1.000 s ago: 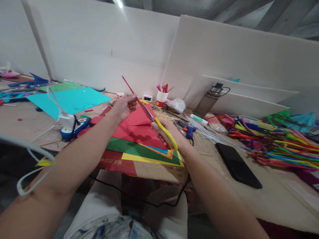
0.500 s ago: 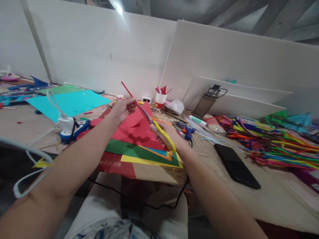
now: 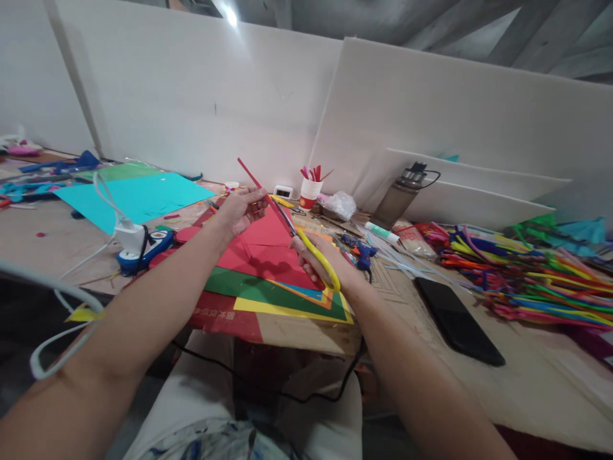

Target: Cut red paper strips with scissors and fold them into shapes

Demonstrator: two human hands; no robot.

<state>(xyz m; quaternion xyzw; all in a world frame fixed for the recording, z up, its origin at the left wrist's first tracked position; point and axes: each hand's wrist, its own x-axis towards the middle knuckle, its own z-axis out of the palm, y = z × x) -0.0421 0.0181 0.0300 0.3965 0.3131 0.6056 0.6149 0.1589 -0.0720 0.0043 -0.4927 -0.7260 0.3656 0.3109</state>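
Observation:
Between the fingertips of my left hand (image 3: pixel 244 209) is a narrow red strip (image 3: pixel 249 171) that slants up to the left. My right hand (image 3: pixel 313 255) grips yellow-handled scissors (image 3: pixel 323 263), whose blades point up and left, along the lower part of the strip near my left fingers. Whether the blades are apart is too small to tell. Beneath both hands lies red paper (image 3: pixel 272 259), on top of green paper (image 3: pixel 239 287) and yellow paper (image 3: pixel 287 311).
Left lie turquoise paper (image 3: pixel 138 201) and a blue-and-white power strip (image 3: pixel 143 251) with cables. A paper cup (image 3: pixel 310 191), a bottle (image 3: pixel 397 198), a glue stick (image 3: pixel 382 232), a blue glue gun (image 3: pixel 364 254), a phone (image 3: pixel 457 319) and colourful pipe cleaners (image 3: pixel 550 281) stand or lie beyond and right.
The piece of red paper that stood up behind the scissor blades has dropped lower. Both hands keep nearly the same place, and the whole view has shifted slightly.

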